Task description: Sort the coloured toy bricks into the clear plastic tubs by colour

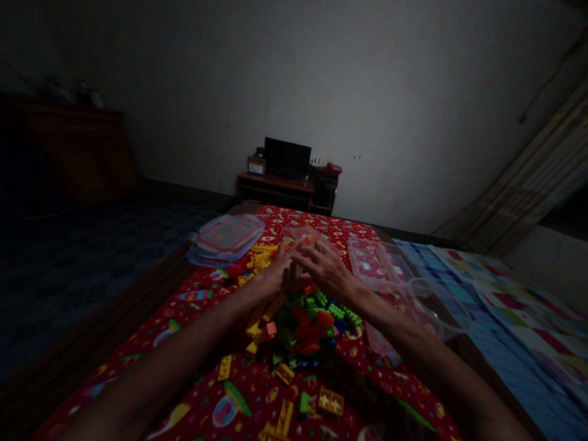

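The left hand [274,277] and right hand [327,269] meet fingertip to fingertip at the far edge of the block pile [305,324]. I cannot tell whether the fingers pinch a block.

Looks like hard, smooth plastic in the bricks [303,318], faintly glossy in yellow, green, red and orange. Underneath, reads as woven cloth [257,392], matt, printed red with bright shapes. Clear, thin plastic in the lids [228,237], shiny along red-tinted rims. Same clear, smooth plastic in the boxes [381,260] and the round tub [448,312], with pale glints on the edges. Bare matt skin on the left hand [274,275] and right hand [328,272]. Dark, dull wood in the desk rim [114,331]. Matt printed cloth in the blue sheet [514,343]. Soft striped fabric in the curtain [528,184]. Flat, matt plaster on the wall [367,79]. Brown wood in the cabinet [280,187], faintly polished.
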The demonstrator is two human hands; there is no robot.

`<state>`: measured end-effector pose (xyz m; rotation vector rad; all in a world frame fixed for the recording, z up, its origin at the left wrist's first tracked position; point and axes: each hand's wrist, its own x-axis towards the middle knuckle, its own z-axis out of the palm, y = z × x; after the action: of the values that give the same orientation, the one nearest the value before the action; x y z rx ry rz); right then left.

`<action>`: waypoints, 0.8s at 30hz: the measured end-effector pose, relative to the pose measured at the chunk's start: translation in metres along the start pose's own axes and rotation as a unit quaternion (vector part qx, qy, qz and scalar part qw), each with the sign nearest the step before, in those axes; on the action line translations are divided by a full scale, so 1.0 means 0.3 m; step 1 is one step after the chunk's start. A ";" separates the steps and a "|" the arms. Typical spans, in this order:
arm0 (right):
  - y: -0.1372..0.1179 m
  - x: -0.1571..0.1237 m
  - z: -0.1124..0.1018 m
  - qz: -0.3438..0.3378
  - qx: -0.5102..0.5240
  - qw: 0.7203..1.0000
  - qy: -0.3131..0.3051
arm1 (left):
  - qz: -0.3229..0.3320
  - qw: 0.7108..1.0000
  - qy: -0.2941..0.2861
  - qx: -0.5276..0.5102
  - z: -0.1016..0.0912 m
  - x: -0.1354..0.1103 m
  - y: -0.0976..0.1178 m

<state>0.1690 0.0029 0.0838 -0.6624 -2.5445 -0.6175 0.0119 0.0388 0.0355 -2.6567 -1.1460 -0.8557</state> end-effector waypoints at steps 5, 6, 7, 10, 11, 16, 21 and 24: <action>0.050 -0.032 0.003 0.020 -0.016 0.999 0.018 | -0.002 0.999 -0.054 0.006 -0.006 -0.083 -0.030; 0.058 -0.037 0.001 0.025 -0.023 0.999 0.021 | -0.003 0.999 -0.051 0.007 -0.009 -0.101 -0.035; 0.065 -0.040 -0.001 0.029 -0.029 0.999 0.023 | -0.005 0.999 -0.046 0.006 -0.013 -0.117 -0.039; 0.087 -0.046 -0.015 0.044 -0.043 0.998 0.035 | 0.008 0.999 -0.042 -0.013 -0.025 -0.140 -0.036; 0.095 -0.047 -0.022 0.051 -0.046 0.997 0.039 | 0.015 0.999 -0.041 -0.026 -0.029 -0.140 -0.032; 0.148 -0.058 -0.061 0.094 -0.053 0.993 0.042 | 0.004 0.994 -0.022 -0.105 -0.053 -0.125 -0.020; 0.240 -0.111 -0.040 0.190 -0.027 0.979 0.072 | -0.060 0.992 0.023 -0.105 -0.138 -0.182 -0.102; 0.307 -0.169 0.023 0.304 0.016 0.943 0.132 | -0.162 0.982 0.081 -0.062 -0.214 -0.290 -0.211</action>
<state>0.2565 0.0617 0.0806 -1.1960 -1.9460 -0.4072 -0.1094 0.0076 0.0348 -2.4700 -1.5523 -1.2083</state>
